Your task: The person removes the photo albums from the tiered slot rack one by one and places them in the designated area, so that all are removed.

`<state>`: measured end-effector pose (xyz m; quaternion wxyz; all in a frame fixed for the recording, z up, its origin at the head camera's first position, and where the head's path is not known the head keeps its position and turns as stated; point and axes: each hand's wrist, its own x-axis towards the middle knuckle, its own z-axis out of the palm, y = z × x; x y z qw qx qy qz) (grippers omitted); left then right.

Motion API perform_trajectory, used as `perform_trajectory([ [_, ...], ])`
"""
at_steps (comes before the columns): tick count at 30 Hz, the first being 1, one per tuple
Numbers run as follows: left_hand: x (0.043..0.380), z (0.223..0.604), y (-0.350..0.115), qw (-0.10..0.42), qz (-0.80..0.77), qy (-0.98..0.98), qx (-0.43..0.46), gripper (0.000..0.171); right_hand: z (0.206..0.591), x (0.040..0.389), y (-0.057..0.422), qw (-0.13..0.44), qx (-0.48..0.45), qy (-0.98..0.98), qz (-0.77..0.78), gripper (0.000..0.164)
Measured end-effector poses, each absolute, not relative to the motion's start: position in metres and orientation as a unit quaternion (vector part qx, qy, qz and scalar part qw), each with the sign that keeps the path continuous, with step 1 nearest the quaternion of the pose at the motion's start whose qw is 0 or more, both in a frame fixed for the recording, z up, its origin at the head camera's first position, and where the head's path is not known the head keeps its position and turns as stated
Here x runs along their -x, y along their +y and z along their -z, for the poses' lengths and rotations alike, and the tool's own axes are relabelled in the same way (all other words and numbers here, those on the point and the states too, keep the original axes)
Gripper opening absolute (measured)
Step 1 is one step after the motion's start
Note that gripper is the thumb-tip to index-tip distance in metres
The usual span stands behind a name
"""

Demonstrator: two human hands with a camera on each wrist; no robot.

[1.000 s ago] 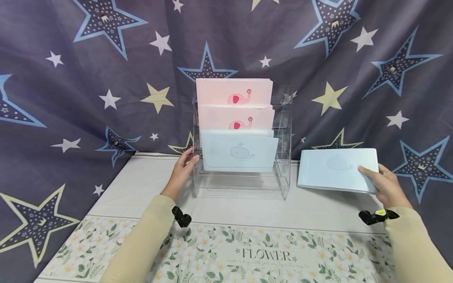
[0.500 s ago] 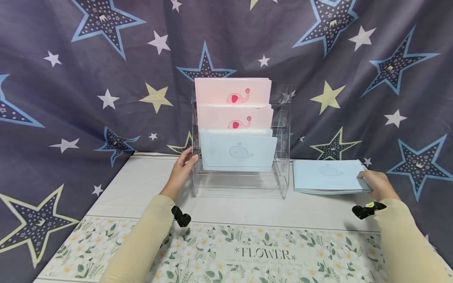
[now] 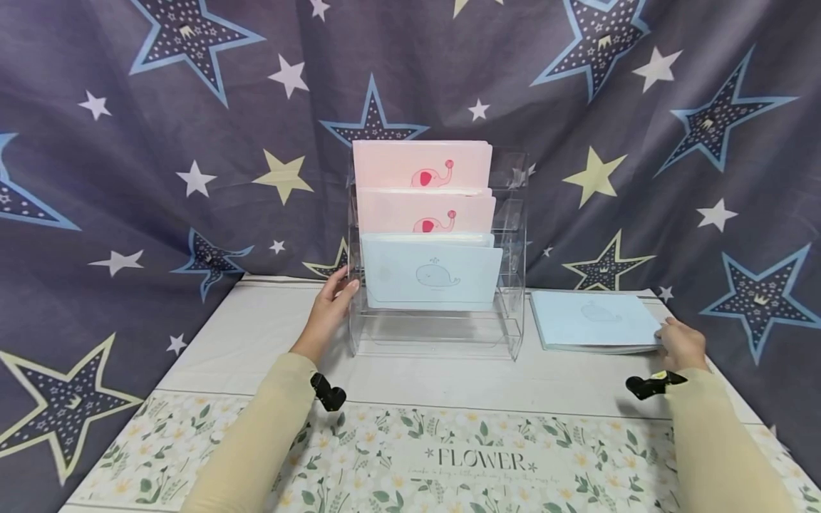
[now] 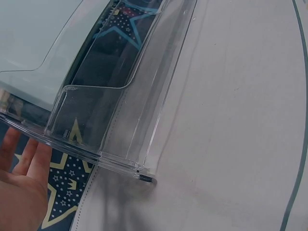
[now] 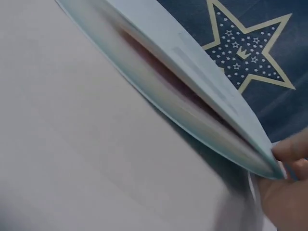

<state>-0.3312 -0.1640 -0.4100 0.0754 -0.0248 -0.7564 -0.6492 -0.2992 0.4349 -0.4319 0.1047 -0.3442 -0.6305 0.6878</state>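
Note:
A clear acrylic rack (image 3: 519,313) stands upright in the middle of the table. My left hand (image 3: 328,311) rests against its left side panel, fingers extended along the outside; the left wrist view shows the fingertips (image 4: 41,156) right at the panel's edge. To the right of the rack lies a pale blue booklet (image 3: 577,320) with a whale drawing, low over the table. Its right corner is pinched by my right hand (image 3: 683,344). In the right wrist view the booklet's covers (image 5: 192,62) bow apart, showing a gap between layers near the thumb and fingers.
Pink elephant booklets (image 3: 398,164) fill the rack's two upper tiers. Blue whale booklets (image 3: 398,274) stand in the tier below, above bare lower tiers (image 3: 436,329). A star-patterned curtain (image 3: 128,178) hangs behind. A flower-print mat (image 3: 359,456) covers the table's front.
The blue booklet has come down from a tilted, raised position to lie flatter by the table. My right hand has moved down and left with it. The left hand stays put.

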Motion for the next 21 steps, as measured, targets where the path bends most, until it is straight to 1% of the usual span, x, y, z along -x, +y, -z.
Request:
perform_trajectory([
  [3,0.331,0.409,-0.164,0.075,0.649,-0.756,0.026,0.057,0.439,0.302,0.431,0.143,0.335,-0.624,-0.691,0.065],
  [9,0.330,0.410,-0.164,0.068,0.657,-0.750,0.031,0.055,0.458,0.306,0.428,0.184,0.351,-0.645,-0.654,0.066],
  [13,0.330,0.410,-0.165,0.066,0.659,-0.749,0.031,0.055,0.462,0.307,0.428,0.188,0.361,-0.660,-0.632,0.067],
  [21,0.329,0.408,-0.164,0.069,0.663,-0.745,0.029,0.056,0.454,0.304,0.420,0.183,0.364,-0.712,-0.572,0.066],
])
